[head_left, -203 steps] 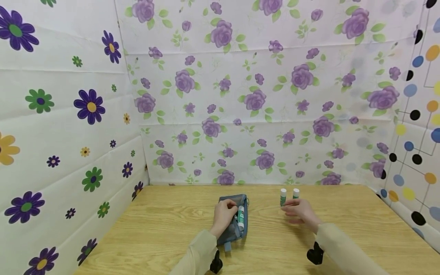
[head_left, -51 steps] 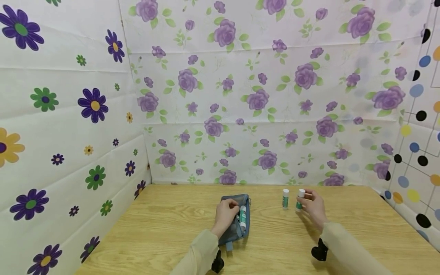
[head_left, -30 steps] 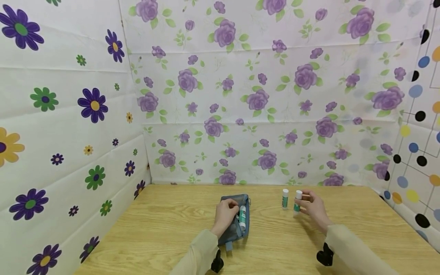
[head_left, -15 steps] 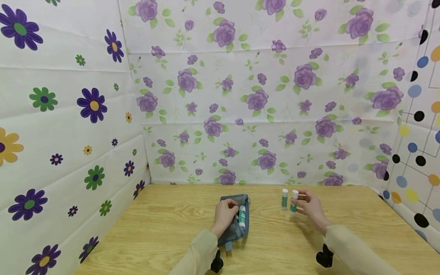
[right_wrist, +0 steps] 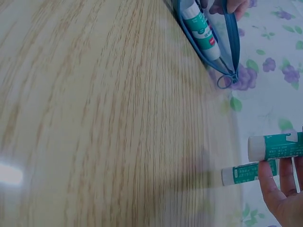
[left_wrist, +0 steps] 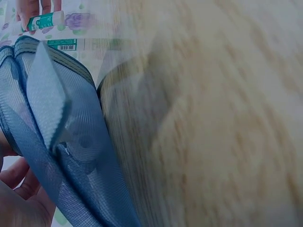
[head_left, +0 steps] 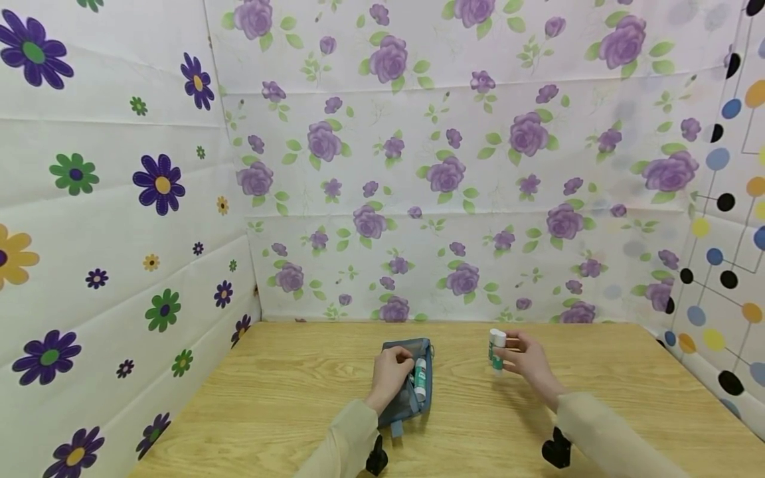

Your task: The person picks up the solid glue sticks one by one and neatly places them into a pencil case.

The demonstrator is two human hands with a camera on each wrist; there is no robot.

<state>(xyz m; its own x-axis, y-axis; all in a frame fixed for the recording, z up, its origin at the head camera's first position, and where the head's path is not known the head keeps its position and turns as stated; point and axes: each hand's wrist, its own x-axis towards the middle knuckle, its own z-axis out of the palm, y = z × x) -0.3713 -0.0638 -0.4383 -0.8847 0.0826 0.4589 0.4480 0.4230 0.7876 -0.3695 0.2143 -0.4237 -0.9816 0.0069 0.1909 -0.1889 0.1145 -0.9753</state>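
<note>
My left hand [head_left: 391,377] pinches the rim of a blue mesh zip pouch [head_left: 417,344]; the right wrist view shows its fingers on the zip edge. Inside the open pouch lies a green-and-white glue stick [head_left: 420,381], also visible in the right wrist view. My right hand [head_left: 530,364] holds a second glue stick [head_left: 499,341] upright between thumb and fingers, white cap on top. Just behind it stands a third glue stick [right_wrist: 241,174], partly covered in the head view. Whether these two touch, I cannot tell.
Everything is on a wood-grain table [head_left: 299,372]. A flower-printed sheet [head_left: 454,232] rises behind it, with patterned sheets at both sides. A black wrist device [head_left: 557,449] sits under the right sleeve, another [head_left: 376,457] under the left.
At first my right hand was beside both standing glue sticks; then it gripped the right-hand one. It has since moved that stick left, close to the other. My left hand stayed on the pouch.
</note>
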